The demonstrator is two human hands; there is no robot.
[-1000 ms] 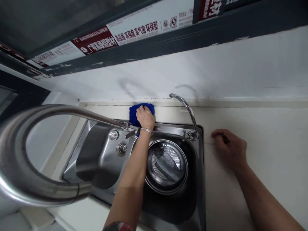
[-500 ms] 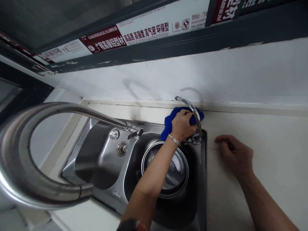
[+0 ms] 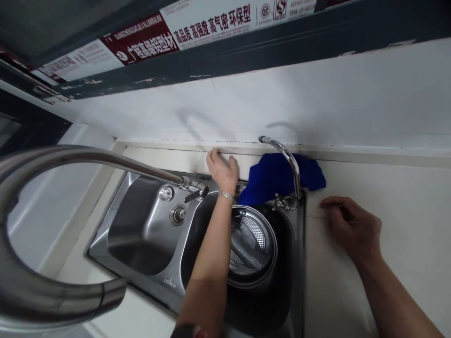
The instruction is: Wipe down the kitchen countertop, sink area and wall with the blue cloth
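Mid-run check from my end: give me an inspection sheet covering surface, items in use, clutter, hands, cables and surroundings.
Surface: pale counter around a double-basin metal sink.
Items in use: blue cloth, crumpled behind the small chrome faucet, overlapping the sink's back edge; neither hand holds it.
Clutter: round metal vessel in the right basin, with a grey strip inside.
Hands: left hand open near the back edge; right hand loosely curled right of the sink, contact unclear.
Cables: nothing seen.
Surroundings: white wall, labelled dark frame, large faucet in the foreground.
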